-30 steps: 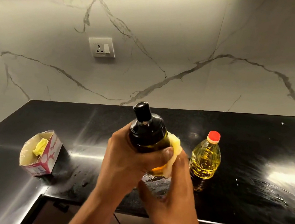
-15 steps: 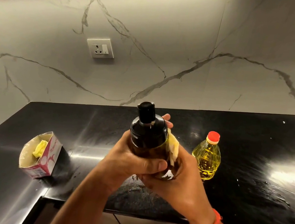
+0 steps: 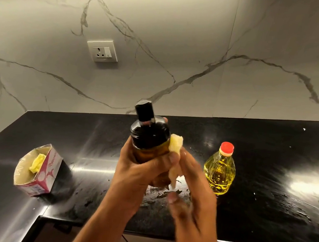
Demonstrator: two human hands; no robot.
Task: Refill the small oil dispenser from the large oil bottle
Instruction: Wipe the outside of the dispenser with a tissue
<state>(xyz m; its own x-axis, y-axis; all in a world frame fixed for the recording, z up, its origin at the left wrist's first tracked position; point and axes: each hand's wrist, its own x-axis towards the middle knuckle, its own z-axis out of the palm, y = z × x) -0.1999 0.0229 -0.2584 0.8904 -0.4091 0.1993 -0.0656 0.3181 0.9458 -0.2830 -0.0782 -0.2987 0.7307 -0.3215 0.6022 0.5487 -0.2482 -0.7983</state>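
Observation:
My left hand [image 3: 138,170] grips the small oil dispenser [image 3: 149,137], a dark amber glass bottle with a black cap, and holds it above the black counter [image 3: 265,204]. Against the dispenser's right side my right hand [image 3: 191,195] holds a crumpled yellowish tissue [image 3: 174,157]; this hand is motion-blurred. The large oil bottle [image 3: 220,168], clear plastic with yellow oil and a red cap on, stands upright on the counter just to the right of my hands.
An open pink and white carton [image 3: 37,170] with a yellow wad inside sits on the counter at the left. Smears and crumbs mark the counter below my hands. A wall socket [image 3: 102,50] is on the marble backsplash. Drawer fronts lie below the counter edge.
My right hand has dropped from around the dispenser's back to its right side, dragging the tissue down the glass. The dispenser has tilted slightly left in my left hand.

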